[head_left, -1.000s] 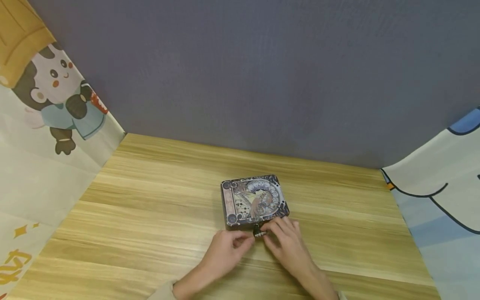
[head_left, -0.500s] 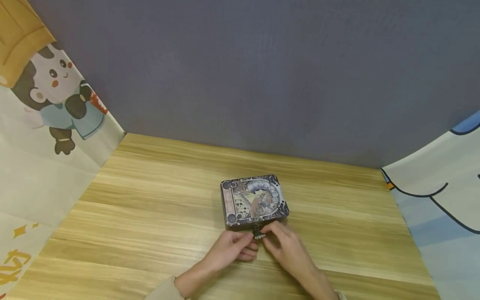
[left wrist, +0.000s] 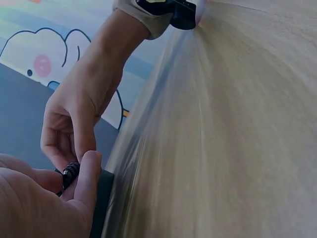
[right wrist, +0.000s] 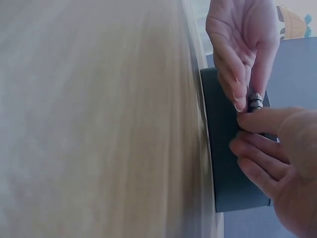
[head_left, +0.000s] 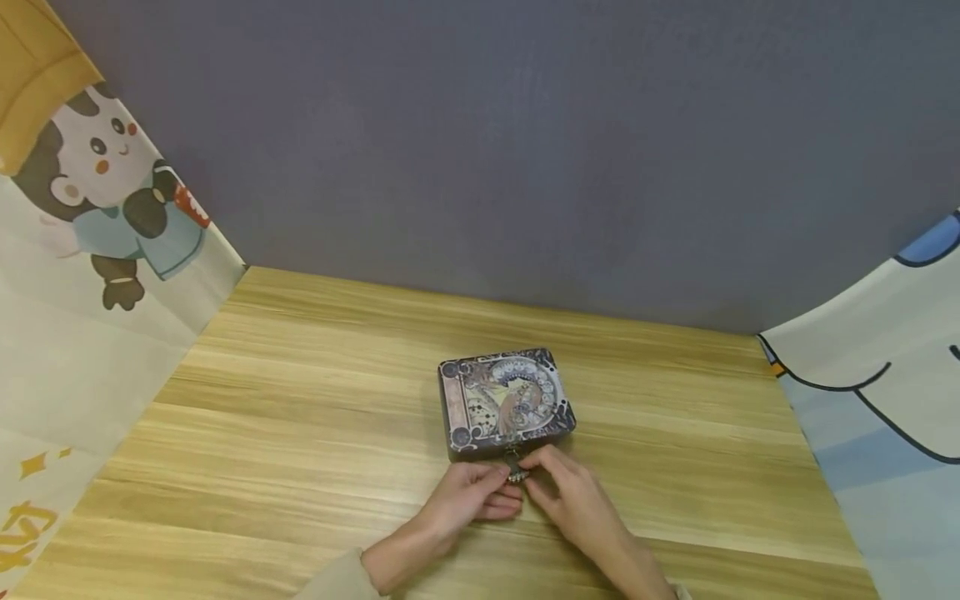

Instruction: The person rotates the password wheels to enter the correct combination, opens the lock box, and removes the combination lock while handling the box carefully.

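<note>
A dark tin box (head_left: 510,396) with a printed picture on its lid stands closed on the table. At its front hangs a small black combination padlock (head_left: 516,476) with ridged dials, which also show in the left wrist view as a ringed padlock end (left wrist: 71,171). My left hand (head_left: 467,500) pinches the padlock from the left between thumb and fingers. From the right, my right hand (head_left: 576,498) pinches it too. In the right wrist view the padlock (right wrist: 255,101) is partly covered by both hands' fingertips, so the numbers cannot be read.
The wood-grain table (head_left: 300,400) spreads around the box. A grey panel (head_left: 487,150) rises behind it. Cartoon-printed sheets stand at the left (head_left: 112,333) and right (head_left: 885,400) sides.
My left hand has come in closer to the padlock, its lower fingers now extended beneath it. The padlock has tilted slightly toward me. My right hand's fingers have drawn off the box edge.
</note>
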`<move>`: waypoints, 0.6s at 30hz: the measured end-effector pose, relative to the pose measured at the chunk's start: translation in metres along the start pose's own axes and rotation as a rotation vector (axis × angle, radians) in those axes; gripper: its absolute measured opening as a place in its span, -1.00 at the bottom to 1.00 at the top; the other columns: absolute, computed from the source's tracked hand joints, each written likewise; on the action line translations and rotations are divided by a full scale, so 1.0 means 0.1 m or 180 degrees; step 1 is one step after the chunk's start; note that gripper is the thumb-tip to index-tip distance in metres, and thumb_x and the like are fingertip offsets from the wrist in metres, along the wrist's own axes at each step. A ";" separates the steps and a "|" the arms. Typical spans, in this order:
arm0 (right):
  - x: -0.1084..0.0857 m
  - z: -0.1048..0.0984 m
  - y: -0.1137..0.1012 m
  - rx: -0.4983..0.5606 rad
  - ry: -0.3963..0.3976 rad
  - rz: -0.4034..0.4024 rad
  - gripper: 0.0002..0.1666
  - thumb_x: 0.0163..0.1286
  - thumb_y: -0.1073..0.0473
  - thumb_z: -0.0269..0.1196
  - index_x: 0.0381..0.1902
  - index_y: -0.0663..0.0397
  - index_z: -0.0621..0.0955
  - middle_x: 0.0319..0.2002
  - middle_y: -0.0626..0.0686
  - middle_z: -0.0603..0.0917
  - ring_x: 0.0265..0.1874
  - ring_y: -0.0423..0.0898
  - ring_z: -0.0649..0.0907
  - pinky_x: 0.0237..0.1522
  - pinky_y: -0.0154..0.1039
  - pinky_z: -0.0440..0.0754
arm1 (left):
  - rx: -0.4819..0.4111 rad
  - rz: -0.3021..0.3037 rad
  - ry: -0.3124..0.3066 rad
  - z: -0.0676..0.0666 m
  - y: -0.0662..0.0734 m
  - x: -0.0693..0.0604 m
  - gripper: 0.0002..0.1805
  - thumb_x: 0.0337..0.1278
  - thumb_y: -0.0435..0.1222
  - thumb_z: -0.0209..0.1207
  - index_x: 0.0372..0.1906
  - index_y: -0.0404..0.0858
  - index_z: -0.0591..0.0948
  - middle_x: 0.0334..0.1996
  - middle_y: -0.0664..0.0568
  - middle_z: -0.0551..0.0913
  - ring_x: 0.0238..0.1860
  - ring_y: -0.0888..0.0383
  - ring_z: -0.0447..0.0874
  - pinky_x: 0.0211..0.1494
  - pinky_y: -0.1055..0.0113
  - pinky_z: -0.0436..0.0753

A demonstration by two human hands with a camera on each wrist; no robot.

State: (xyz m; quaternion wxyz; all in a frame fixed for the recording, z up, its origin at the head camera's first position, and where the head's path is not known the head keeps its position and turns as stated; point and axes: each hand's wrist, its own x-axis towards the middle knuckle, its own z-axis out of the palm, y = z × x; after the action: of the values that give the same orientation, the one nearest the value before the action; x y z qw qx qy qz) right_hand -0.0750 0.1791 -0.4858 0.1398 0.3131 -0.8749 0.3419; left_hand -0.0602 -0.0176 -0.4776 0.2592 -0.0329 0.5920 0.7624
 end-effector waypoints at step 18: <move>-0.01 -0.04 -0.05 0.0447 -0.0287 0.1166 -0.83 0.26 0.26 0.47 -0.26 -0.08 0.69 -0.45 -0.23 0.66 -0.47 -0.40 0.57 -0.41 -0.39 0.66 | 0.0320 0.0063 0.0056 -0.04 -0.04 0.04 -0.67 0.53 -0.42 0.00 0.05 -0.69 0.55 -0.20 -0.42 0.73 -0.15 -0.18 0.82 -0.02 0.13 0.80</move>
State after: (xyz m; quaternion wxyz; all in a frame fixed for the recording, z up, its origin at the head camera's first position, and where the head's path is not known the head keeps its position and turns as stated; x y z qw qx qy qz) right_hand -0.0704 0.1791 -0.4811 0.0137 0.1727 -0.8966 0.4075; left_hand -0.0627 -0.0194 -0.4836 0.2478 -0.0206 0.6321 0.7339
